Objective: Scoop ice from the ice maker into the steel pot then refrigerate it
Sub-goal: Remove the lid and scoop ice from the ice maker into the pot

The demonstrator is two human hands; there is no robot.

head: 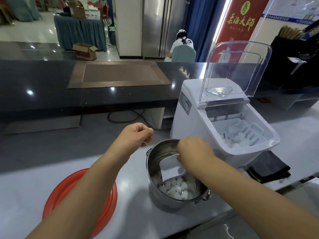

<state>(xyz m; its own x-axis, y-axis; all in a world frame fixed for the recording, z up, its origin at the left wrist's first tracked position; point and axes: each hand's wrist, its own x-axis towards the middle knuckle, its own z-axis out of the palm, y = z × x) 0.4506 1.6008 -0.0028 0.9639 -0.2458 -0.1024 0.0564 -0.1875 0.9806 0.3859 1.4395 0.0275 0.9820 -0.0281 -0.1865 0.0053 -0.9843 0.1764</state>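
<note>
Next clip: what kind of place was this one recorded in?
Probably the service side of a bar in a restaurant or banquet hall: a long dark counter runs across the view, a tall steel refrigerator stands beyond it, and a skirted table sits in the glossy-floored room behind.

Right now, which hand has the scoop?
The right hand, gripping the white scoop inside the steel pot; the left hand hangs beside the pot's rim, fingers curled, holding nothing.

The grey tabletop (134, 213) carries a red disc (65, 187), a steel pot (160, 199), a white ice maker (189, 121) and a folded black cloth (269, 168) just beside it.
</note>
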